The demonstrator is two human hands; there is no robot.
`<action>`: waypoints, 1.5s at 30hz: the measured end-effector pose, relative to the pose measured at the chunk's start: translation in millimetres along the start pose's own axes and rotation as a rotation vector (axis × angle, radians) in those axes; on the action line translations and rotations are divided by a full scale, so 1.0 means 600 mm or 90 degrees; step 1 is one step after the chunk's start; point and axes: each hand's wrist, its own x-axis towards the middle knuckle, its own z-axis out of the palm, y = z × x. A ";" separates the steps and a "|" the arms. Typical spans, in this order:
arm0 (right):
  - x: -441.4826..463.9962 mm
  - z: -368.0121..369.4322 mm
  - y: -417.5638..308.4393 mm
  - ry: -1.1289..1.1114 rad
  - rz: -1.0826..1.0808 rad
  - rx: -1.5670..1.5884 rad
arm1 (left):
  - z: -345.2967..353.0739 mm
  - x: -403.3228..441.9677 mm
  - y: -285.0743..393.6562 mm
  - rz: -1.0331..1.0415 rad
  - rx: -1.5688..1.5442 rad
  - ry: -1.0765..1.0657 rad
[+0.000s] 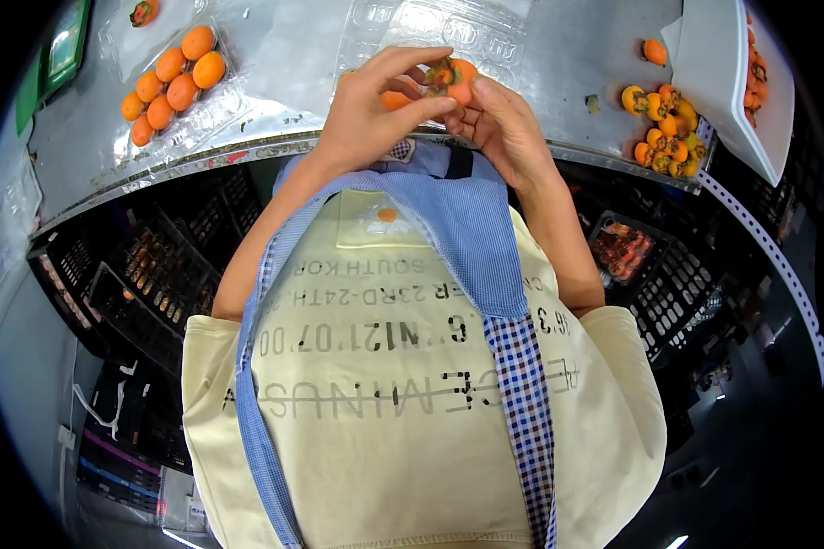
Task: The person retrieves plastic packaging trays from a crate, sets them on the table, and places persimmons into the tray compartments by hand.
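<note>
A small orange persimmon (pixel 464 82) with its green leafy calyx turned left is between my two hands, just above the table's near edge. My right hand (pixel 505 128) grips the fruit from the right, thumb and fingertips closed around it. From the left, my left hand (pixel 373 108) pinches at the calyx with thumb and fingers. A second orange persimmon (pixel 395 100) shows between the left thumb and fingers; whether it is held or lies behind them, I cannot tell. Beyond the hands lies a clear plastic clamshell (pixel 485 35).
At left, several persimmons (pixel 181 91) fill a clear tray; a single persimmon (pixel 144 12) lies behind. A loose pile of persimmons (pixel 666 128) sits at the right table edge, beside a tilted white bin (pixel 719 87) holding more. Black crates (pixel 677 284) stand below the metal table (pixel 284 55).
</note>
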 end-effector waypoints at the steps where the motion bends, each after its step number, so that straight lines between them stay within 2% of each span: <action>1: 0.000 0.003 -0.002 0.002 -0.001 -0.003 | 0.000 -0.001 -0.002 -0.022 -0.022 0.000; 6: 0.007 -0.001 0.001 -0.008 0.028 0.010 | 0.000 -0.002 -0.010 -0.074 -0.072 0.001; 9: 0.009 -0.002 -0.005 0.010 0.030 0.103 | -0.001 0.002 0.004 -0.013 0.054 -0.036; 10: 0.008 -0.005 -0.008 0.021 0.029 0.146 | -0.002 0.003 0.010 -0.002 0.059 -0.010; 11: 0.018 -0.065 -0.016 -0.064 -0.094 0.090 | -0.003 0.005 0.016 0.009 0.062 0.014; 13: 0.013 -0.156 -0.107 -0.035 -0.230 0.154 | -0.008 0.003 0.014 -0.007 0.044 0.042; 15: -0.012 -0.296 -0.257 0.008 -0.361 0.171 | -0.039 -0.001 -0.009 -0.058 0.000 0.047; 18: -0.075 -0.467 -0.466 0.009 -0.463 0.183 | -0.063 -0.004 -0.028 -0.090 0.002 0.075; 20: -0.087 -0.442 -0.495 0.149 -0.473 0.190 | -0.067 -0.006 -0.033 -0.106 -0.027 0.100; 21: -0.072 -0.434 -0.497 0.326 -0.516 0.060 | -0.066 -0.006 -0.034 -0.110 -0.030 0.107; 22: -0.055 -0.412 -0.492 0.502 -0.550 -0.075 | -0.066 -0.006 -0.036 -0.115 -0.034 0.115; 24: -0.010 -0.355 -0.406 0.325 -0.494 -0.476 | -0.064 -0.005 -0.037 -0.124 -0.045 0.131; 26: 0.011 -0.239 -0.246 0.193 -0.338 -0.646 | -0.064 -0.003 -0.037 -0.134 -0.055 0.147; 27: 0.024 -0.144 -0.182 0.159 -0.241 -0.806 | -0.066 -0.003 -0.037 -0.131 -0.054 0.150; 28: 0.028 -0.112 -0.123 0.063 -0.257 -0.899 | -0.069 -0.003 -0.037 -0.129 -0.053 0.152; 29: 0.037 -0.094 -0.064 -0.045 -0.366 -0.941 | -0.072 -0.004 -0.038 -0.126 -0.053 0.153; 31: 0.045 -0.066 -0.001 -0.108 -0.415 -1.006 | -0.080 -0.005 -0.043 -0.117 -0.050 0.169; 37: 0.050 -0.053 0.032 -0.048 -0.450 -1.124 | -0.096 -0.015 -0.059 -0.133 -0.095 0.210; 40: 0.045 -0.053 0.014 -0.044 -0.494 -1.080 | -0.096 -0.016 -0.059 -0.131 -0.102 0.208; 43: 0.033 -0.049 0.009 0.048 -0.202 -0.579 | -0.090 -0.017 -0.056 -0.123 -0.084 0.185; 45: 0.030 -0.038 -0.006 0.045 -0.081 -0.282 | -0.082 -0.015 -0.049 -0.102 -0.074 0.148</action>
